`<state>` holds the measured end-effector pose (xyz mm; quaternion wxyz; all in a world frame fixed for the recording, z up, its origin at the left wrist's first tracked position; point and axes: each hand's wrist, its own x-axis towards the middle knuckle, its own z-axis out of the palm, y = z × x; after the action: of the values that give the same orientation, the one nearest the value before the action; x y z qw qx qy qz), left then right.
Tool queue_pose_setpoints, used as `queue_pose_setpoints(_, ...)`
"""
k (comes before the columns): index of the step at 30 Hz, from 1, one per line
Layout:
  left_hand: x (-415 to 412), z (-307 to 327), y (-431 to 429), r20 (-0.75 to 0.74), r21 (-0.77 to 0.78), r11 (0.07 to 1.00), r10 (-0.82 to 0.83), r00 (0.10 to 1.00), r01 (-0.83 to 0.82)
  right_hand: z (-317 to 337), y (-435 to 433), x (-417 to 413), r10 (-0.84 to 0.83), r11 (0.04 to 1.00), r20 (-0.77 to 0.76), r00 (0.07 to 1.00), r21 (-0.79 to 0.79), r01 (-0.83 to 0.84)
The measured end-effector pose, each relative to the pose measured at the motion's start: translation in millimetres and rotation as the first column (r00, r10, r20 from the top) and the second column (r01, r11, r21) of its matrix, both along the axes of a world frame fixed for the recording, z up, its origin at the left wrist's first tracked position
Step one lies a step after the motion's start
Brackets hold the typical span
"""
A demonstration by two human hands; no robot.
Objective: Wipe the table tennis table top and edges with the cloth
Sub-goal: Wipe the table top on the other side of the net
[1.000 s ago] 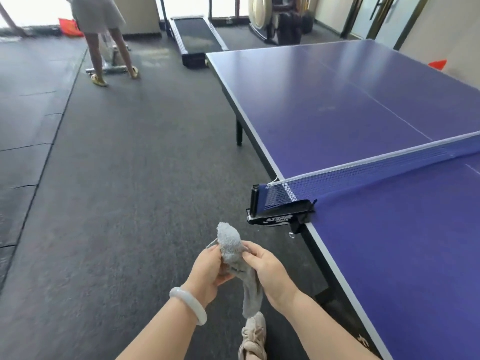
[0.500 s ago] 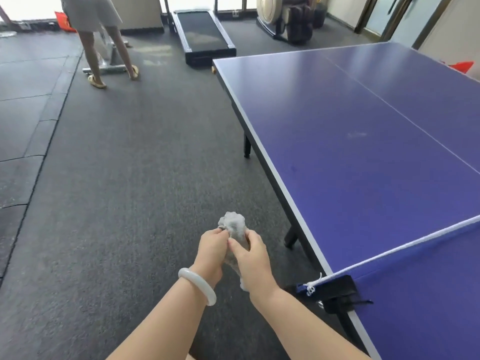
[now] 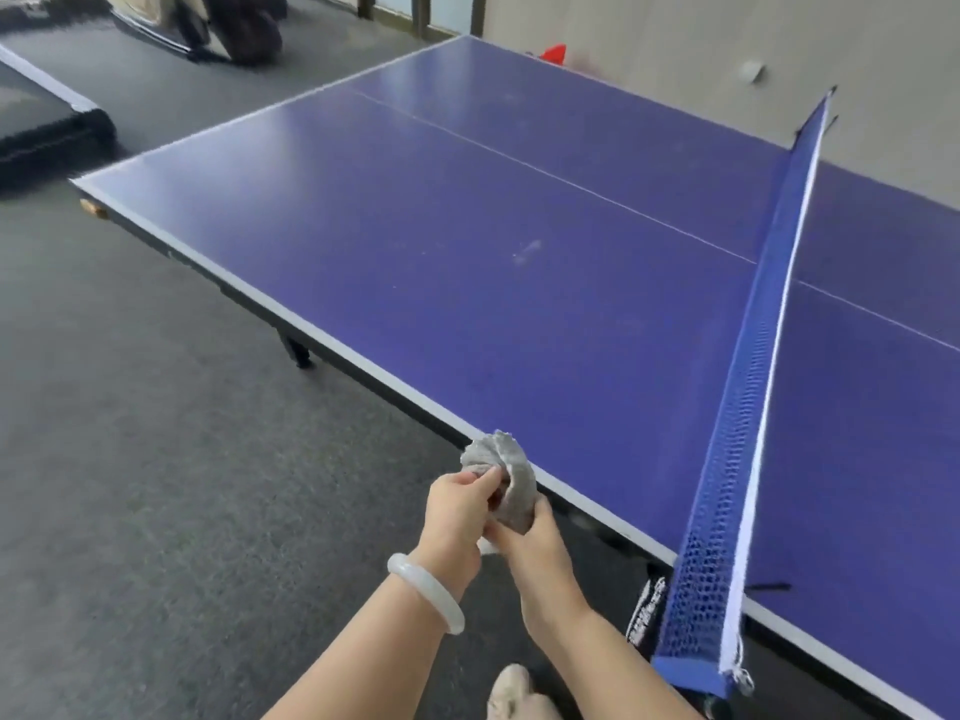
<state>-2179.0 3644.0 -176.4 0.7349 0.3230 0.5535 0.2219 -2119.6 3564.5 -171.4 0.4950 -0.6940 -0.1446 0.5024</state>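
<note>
- The grey cloth [image 3: 501, 470] is held bunched between both hands, in front of the near white edge of the blue tabletop [image 3: 467, 226], left of the net [image 3: 743, 407]. Whether it touches that edge cannot be told.
- The left grip [image 3: 454, 506] is clenched on the cloth, and a fold is pinched between thumb and fingertips. A pale bangle [image 3: 426, 589] is worn on that wrist.
- The right grip [image 3: 535, 553] is closed round the lower part of the cloth from below. Its fingertips are hidden behind the fabric.
- A faint pale smudge [image 3: 527, 250] is seen on the tabletop, on the near side of the white centre line.
- The net is stretched across the tabletop. Its near post is fixed by a black clamp [image 3: 647, 610], whose printed lettering is too blurred to be read.
- One table leg [image 3: 296, 350] is seen under the near edge, and the rest is hidden.
- A light shoe [image 3: 511, 691] is cut off by the bottom edge.
- A black object [image 3: 47, 132] on the grey floor [image 3: 156, 459] is cut off at the left. A red thing [image 3: 553, 52] is mostly hidden behind the far edge.
</note>
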Motion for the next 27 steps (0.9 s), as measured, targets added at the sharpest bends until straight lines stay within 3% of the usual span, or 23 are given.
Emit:
queue_pose_setpoints(4,44.6,1.7,33.5,0.011,0.028,0.985,-0.172,0.985,0.172,-6.8,21.9,41.8,-0.43,0.896,-0.16,0.888,0.047,0.442)
queue_pose_setpoints(8,79.2,3.2,65.2,0.023,0.059,0.96,-0.276,0.961,0.274,-7.4,50.1,77.8,-0.39,0.87,-0.367,0.844,0.153,0.469)
queue_pose_setpoints(11,99.6,3.5,84.7,0.045,0.039,0.943,-0.332,0.942,0.331,-12.7,74.9,88.9,-0.377,0.902,-0.223,0.899,0.131,0.411)
queue_pose_setpoints(16,122.4,4.5,118.2,0.035,0.045,0.905,-0.426,0.904,0.424,-17.5,93.0,123.4,-0.584,0.811,-0.07,0.808,-0.028,0.584)
queue_pose_setpoints(19,134.3,3.1,138.3,-0.012,0.049,0.864,-0.501,0.866,0.501,-14.6,104.8,138.2,-0.598,0.797,-0.162,0.785,-0.01,0.604)
queue_pose_setpoints(22,144.1,1.7,152.3,0.048,-0.018,0.799,-0.599,0.799,0.6,-11.1,126.3,136.8,-0.543,0.82,-0.279,0.792,0.028,0.572)
queue_pose_setpoints(24,152.3,1.4,167.9,0.047,-0.037,0.762,-0.645,0.762,0.647,-11.9,142.9,136.7,-0.663,0.738,-0.215,0.717,-0.027,0.675)
queue_pose_setpoints(27,160.3,-1.5,197.6,-0.012,0.051,0.73,-0.682,0.732,0.681,-12.5,155.3,144.4,-0.808,0.589,-0.094,0.581,-0.117,0.8)
